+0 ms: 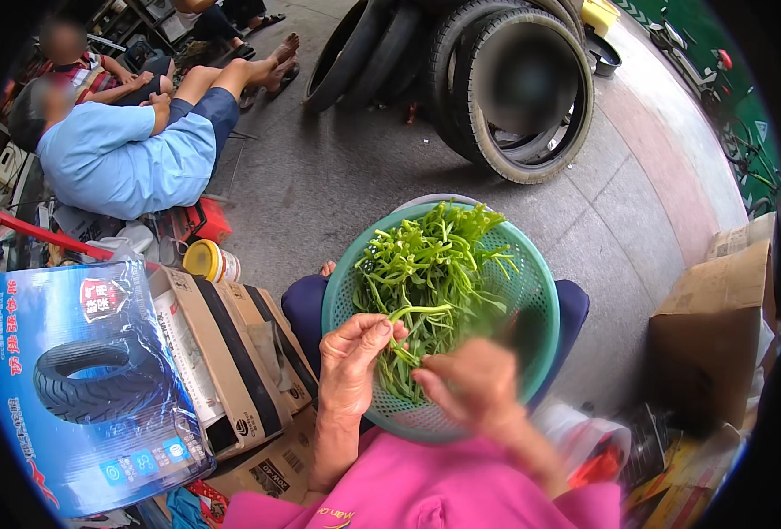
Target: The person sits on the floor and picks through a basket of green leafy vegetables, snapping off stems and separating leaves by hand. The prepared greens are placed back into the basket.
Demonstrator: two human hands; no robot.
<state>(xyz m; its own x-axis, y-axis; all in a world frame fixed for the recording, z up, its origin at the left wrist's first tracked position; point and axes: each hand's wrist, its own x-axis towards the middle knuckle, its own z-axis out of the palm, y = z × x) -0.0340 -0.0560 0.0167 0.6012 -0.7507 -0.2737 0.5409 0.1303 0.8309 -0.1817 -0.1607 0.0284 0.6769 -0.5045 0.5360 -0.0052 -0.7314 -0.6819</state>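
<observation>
A green plastic colander (545, 291) rests on my lap, with leafy green vegetables (426, 256) heaped in its far and left parts. Over its near side, my left hand (352, 361) pinches a pale green vegetable stem (421, 310) between thumb and fingers. My right hand (474, 379) is close beside it, blurred by motion, with thumb and fingertips closed on the lower end of the same greens. A light-coloured rim shows beneath the colander at its far edge.
Cardboard boxes (271, 410) and a blue tyre package (90, 441) stand at my left. Tyres (531, 172) stand on the paving ahead. Another box (708, 309) is at the right. A person in a light blue shirt (126, 159) sits at the far left, beside another person.
</observation>
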